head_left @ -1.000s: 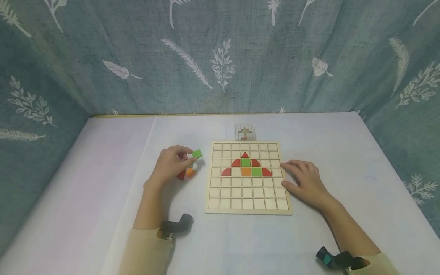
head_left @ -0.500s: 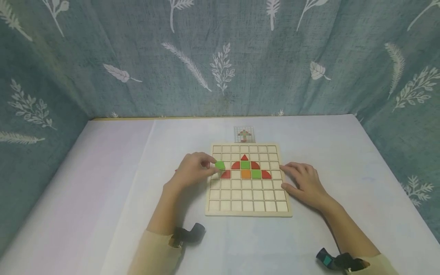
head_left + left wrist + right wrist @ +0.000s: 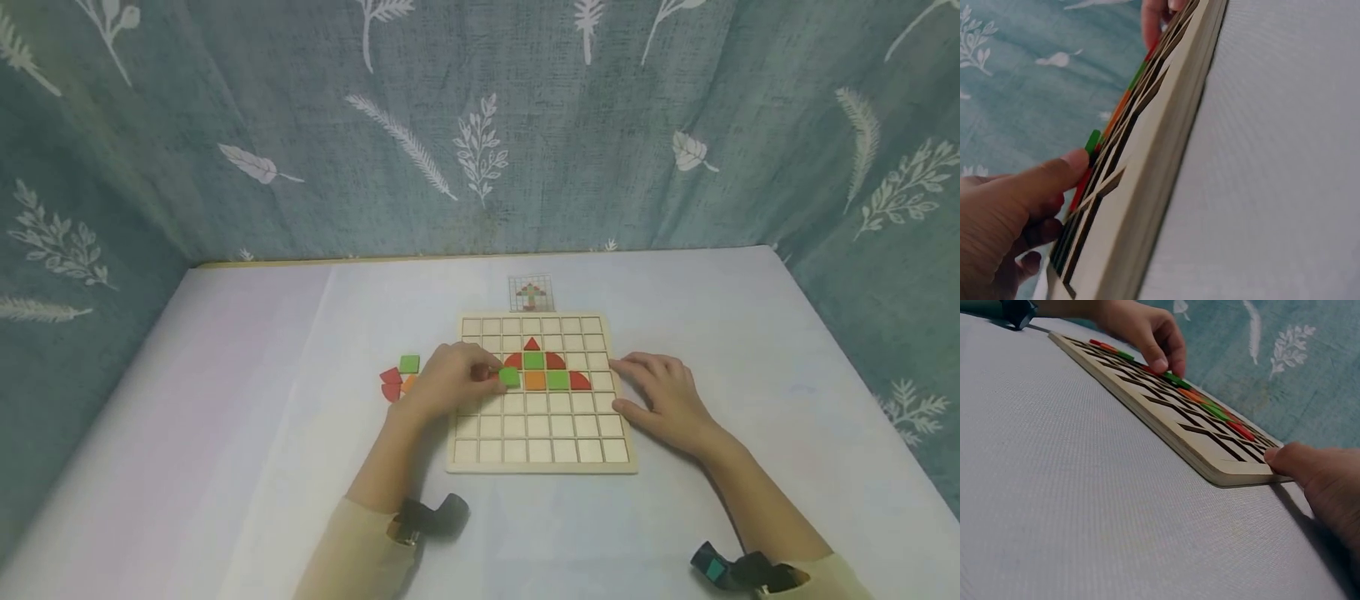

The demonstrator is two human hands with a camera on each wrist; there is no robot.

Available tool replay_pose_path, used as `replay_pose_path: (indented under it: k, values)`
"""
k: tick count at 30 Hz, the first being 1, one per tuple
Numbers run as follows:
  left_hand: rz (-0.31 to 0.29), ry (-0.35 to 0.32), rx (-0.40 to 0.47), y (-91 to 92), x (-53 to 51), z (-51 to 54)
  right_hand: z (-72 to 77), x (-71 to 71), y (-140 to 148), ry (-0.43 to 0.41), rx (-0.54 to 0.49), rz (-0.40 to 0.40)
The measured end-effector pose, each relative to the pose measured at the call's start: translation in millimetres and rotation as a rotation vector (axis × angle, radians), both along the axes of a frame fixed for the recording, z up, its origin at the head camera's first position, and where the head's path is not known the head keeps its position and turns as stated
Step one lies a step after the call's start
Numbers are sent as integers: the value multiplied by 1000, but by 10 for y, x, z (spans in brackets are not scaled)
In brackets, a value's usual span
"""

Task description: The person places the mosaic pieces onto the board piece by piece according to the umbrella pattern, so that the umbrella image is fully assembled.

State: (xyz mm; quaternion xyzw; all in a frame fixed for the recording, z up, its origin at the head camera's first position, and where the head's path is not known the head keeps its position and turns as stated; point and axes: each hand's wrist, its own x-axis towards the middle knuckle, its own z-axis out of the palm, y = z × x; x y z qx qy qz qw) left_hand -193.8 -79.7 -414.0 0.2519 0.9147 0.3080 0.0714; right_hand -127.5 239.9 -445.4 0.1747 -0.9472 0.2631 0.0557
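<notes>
My left hand (image 3: pixel 452 380) pinches a green square tile (image 3: pixel 509 377) between thumb and fingers, over the wooden grid board (image 3: pixel 540 467). In the left wrist view this tile (image 3: pixel 1092 141) stands tilted at the thumb tip. An orange square tile (image 3: pixel 535 381) lies just right of it, then a green square and a red quarter-round tile (image 3: pixel 580 381). Above them sit a green square (image 3: pixel 533 361), red quarter-rounds and a red triangle (image 3: pixel 532 343). My right hand (image 3: pixel 663 400) rests its thumb and fingertips on the board's right edge. Another red piece is mostly hidden by my left fingers.
Left of the board lie loose tiles: a green square (image 3: pixel 409 364), red pieces (image 3: pixel 391 391) and an orange piece (image 3: pixel 407 384) partly behind my left hand. A small pattern card (image 3: pixel 531 293) lies at the board's far edge. A leaf-print curtain (image 3: pixel 480 125) hangs behind the table.
My left hand has carried the green square tile rightward from the loose tiles to over the board, beside the orange tile. My right hand has stayed on the board's edge.
</notes>
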Motion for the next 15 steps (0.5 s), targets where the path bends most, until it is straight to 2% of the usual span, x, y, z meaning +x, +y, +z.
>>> replay_pose_path:
  k: [9,15]
  values:
    - [-28,74,-44,30,2,15,1,-9,27,2,-9,4]
    - [-53,84,-44,26,6,-24,-4,4,8,10,-12,3]
